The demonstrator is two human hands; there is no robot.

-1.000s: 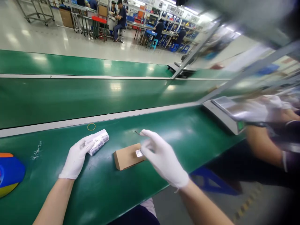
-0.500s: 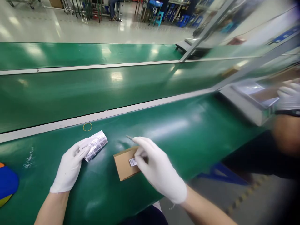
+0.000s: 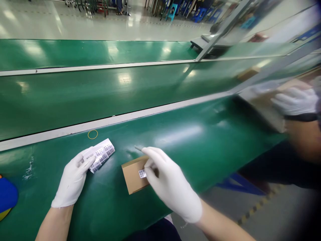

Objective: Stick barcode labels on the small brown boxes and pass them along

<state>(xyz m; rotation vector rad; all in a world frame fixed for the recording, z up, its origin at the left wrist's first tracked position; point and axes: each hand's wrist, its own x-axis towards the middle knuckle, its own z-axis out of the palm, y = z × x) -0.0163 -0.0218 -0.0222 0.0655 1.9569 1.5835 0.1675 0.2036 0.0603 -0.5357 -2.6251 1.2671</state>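
Note:
My left hand (image 3: 71, 179), in a white glove, is closed on a folded sheet of printed labels (image 3: 102, 154), thumb on top. My right hand (image 3: 170, 184), also gloved, is closed with a thin grey pointed tool (image 3: 138, 148) poking out past the index finger; most of the tool is hidden in the hand. Under the right fingers a small brown cardboard box (image 3: 132, 180) lies on the green work surface (image 3: 110, 207). On the box's top face is a small white printed label (image 3: 142, 173), right beside the fingertips of the right hand, which partly cover the box.
A yellow rubber band (image 3: 92, 134) lies beyond the left hand, near the white rail (image 3: 150, 109). At the left edge is a blue rounded object (image 3: 7, 195). To the right, a co-worker's gloved hand (image 3: 296, 100) is over a blurred tray (image 3: 265, 107). A blue stool (image 3: 243, 184) stands below.
The co-worker's gloved hand has moved left over the tray. My hands, the label sheet and the box stay almost in place; the view has shifted slightly.

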